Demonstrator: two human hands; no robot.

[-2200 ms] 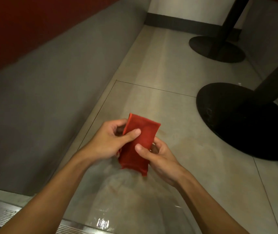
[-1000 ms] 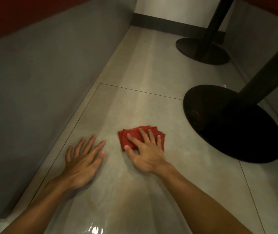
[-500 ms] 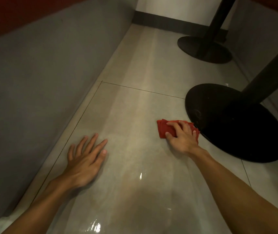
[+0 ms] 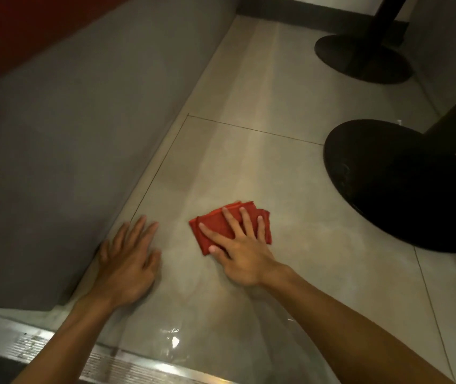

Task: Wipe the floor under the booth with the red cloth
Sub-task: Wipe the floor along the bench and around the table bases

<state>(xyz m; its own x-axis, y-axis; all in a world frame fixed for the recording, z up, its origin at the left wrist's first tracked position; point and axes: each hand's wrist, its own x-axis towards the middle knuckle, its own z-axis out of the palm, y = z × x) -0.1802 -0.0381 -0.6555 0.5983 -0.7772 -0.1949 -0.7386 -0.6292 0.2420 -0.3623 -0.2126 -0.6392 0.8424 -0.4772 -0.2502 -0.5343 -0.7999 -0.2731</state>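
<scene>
The red cloth (image 4: 213,218) lies folded flat on the floor (image 4: 249,134), in the aisle between the grey booth panel (image 4: 68,134) on the left and the near black table base (image 4: 404,189) on the right, apart from both. Its long axis runs across the aisle and rises a little toward the right. The right hand (image 4: 244,259) presses on it from the near side. Its fingers (image 4: 231,224) are straight and spread over the cloth and point away from the person, across the short side, and the thumb touches the near left edge. The palm rests behind the cloth. The left hand (image 4: 127,264) lies flat on the floor with fingers spread, just beside the panel, apart from the cloth. It seems to carry the body's weight. I judge that the wiping is in an early stage, because the floor farther ahead, up to the far table base (image 4: 359,59), looks not yet reached.
</scene>
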